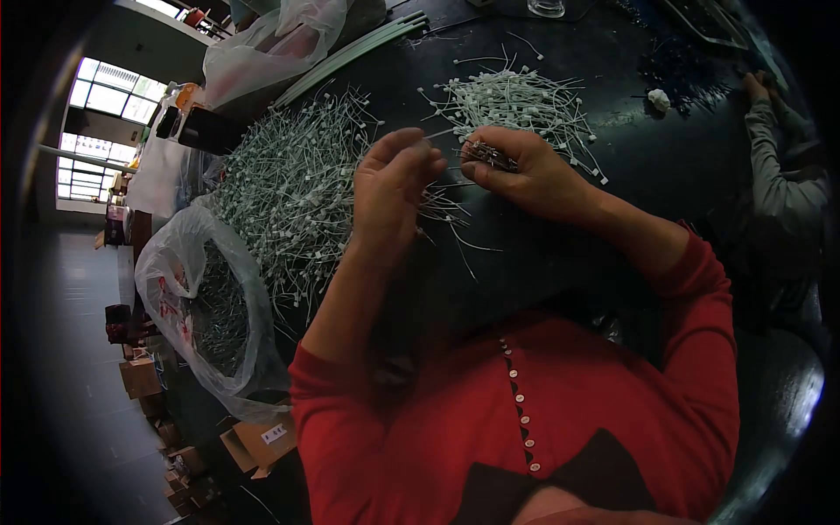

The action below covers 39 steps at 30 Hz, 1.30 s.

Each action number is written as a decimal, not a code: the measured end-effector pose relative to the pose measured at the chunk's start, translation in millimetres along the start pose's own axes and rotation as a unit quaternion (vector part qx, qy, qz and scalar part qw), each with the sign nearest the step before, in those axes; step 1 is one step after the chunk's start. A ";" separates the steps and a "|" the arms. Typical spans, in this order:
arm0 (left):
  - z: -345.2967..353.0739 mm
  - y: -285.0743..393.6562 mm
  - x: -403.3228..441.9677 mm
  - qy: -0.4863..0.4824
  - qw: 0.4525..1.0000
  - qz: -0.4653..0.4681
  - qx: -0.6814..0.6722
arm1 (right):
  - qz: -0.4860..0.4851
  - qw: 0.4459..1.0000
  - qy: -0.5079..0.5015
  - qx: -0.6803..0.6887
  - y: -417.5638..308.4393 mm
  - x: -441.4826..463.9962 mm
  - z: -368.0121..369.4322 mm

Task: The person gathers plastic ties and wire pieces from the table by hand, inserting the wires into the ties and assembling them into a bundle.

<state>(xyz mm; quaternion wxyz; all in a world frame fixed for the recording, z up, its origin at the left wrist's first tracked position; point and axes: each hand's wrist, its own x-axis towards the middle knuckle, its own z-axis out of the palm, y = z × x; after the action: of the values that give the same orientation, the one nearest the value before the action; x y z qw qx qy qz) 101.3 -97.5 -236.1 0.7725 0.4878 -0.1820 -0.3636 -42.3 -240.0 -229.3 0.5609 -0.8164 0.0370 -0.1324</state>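
My left hand (398, 179) is closed in a pinch, its fingertips slightly blurred. A thin white wire (440, 134) runs from those fingertips toward my right hand (529, 171). That hand is wrapped round a bunch of small metal pieces (490, 156), whose exact kind I cannot make out. Left of my hands spreads a large heap of thin pale wires with small white connectors (293, 188). Just beyond my right hand lies a smaller pile of similar white-ended wires (516, 101). A few loose wires (451, 210) rest on the dark table below my fingers.
An open clear plastic bag (254, 289) holding many small dark metal pieces sits at the left table edge. Farther back are another plastic bag (276, 48) and long pale tubes (354, 54). A co-worker's arm (766, 149) reaches in at right, near dark tangled strands (687, 74).
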 end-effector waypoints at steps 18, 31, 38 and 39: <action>10.3 5.2 -13.5 -0.073 0.986 -0.152 -0.008 | -0.094 0.990 0.088 -0.060 13.5 2.9 -2.8; 12.1 2.3 -14.0 -0.073 0.982 -0.173 0.008 | -0.068 0.994 0.053 -0.065 13.0 3.0 -7.6; 11.5 10.9 -13.4 -0.092 0.981 -0.172 0.018 | -0.087 0.994 0.057 -0.015 9.5 3.9 -10.1; 10.4 12.9 -13.3 -0.098 0.981 -0.164 0.026 | -0.054 0.998 0.040 -0.003 5.9 3.8 -13.7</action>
<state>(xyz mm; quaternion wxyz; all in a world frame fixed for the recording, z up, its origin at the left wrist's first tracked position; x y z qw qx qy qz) 90.7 -90.8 -219.0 0.6679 0.4931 -0.1834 -0.5264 -41.6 -255.4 -229.5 0.5489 -0.8127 0.0153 -0.1948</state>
